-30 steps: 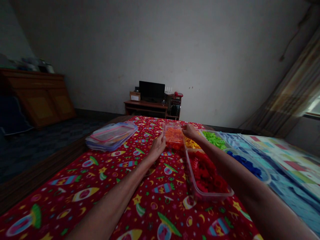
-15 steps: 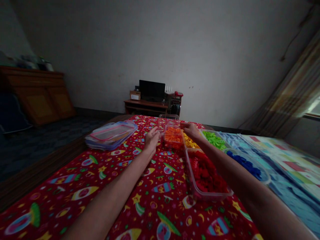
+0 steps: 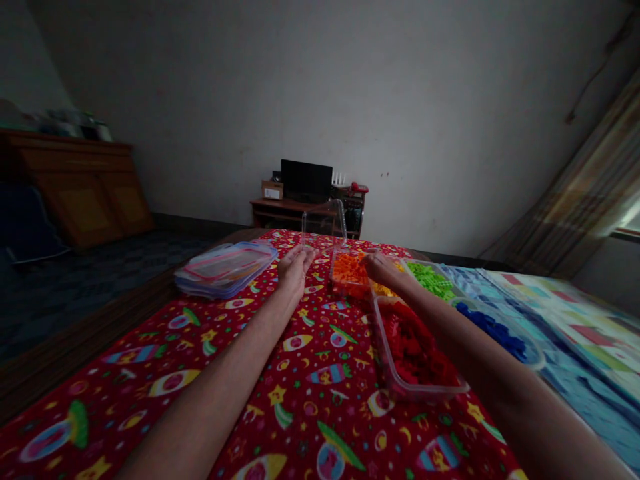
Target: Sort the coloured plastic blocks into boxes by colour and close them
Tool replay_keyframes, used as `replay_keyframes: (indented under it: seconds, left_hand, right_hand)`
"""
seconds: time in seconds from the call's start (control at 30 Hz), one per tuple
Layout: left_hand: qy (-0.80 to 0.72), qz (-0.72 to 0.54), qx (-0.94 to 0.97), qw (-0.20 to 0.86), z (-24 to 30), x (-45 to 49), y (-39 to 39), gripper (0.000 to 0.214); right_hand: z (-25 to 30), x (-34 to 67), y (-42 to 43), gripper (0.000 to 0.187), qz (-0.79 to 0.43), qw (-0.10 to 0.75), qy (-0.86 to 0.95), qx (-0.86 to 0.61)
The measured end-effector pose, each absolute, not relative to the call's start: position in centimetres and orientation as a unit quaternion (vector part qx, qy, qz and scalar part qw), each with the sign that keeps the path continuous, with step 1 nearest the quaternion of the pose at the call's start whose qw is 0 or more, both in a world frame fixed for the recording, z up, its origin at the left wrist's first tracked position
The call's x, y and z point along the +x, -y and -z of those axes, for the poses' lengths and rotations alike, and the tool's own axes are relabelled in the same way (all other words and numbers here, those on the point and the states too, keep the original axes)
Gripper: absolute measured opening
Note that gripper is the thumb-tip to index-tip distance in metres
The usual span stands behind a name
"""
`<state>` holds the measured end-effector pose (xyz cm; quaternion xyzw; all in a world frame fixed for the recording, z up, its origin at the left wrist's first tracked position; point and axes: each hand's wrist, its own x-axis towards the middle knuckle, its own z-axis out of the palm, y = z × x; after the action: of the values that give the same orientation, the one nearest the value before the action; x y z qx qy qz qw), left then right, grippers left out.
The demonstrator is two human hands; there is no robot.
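Observation:
My left hand (image 3: 295, 261) is closed at the lower edge of a clear plastic lid (image 3: 324, 223), shaped like a shallow box, which stands tilted up. Right of it is a clear plastic box of orange pieces (image 3: 349, 273); whether lid and box are joined I cannot tell. At that box's right side my right hand (image 3: 383, 267) has its fingers curled, and what they pinch is hidden. Beneath this hand are yellow pieces (image 3: 385, 290), partly covered. Nearer to me, a clear tub (image 3: 383, 347) holds red pieces (image 3: 415, 343).
Tubs of green pieces (image 3: 431, 280) and blue pieces (image 3: 493, 330) stand on the right. A stack of clear lids (image 3: 225, 270) lies at left on the red patterned cloth (image 3: 300, 427). Beyond the table are a desk with a monitor (image 3: 306, 181) and a wooden cabinet (image 3: 80, 200).
The clear lid has swung up and left from behind the orange pieces. My left hand has moved left and slightly up; my right hand has come down a little beside the orange box.

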<state>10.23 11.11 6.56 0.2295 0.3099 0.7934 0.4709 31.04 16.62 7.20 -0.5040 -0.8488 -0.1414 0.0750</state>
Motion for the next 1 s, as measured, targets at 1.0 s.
replay_keyframes:
  seconds: [1.0]
  left_hand:
    - [-0.331, -0.777, 0.256, 0.471, -6.3, 10.6, -10.9, 0.018]
  right_hand:
    - [-7.9, 30.8, -16.2, 0.021, -0.059, 0.287, 0.729, -0.618]
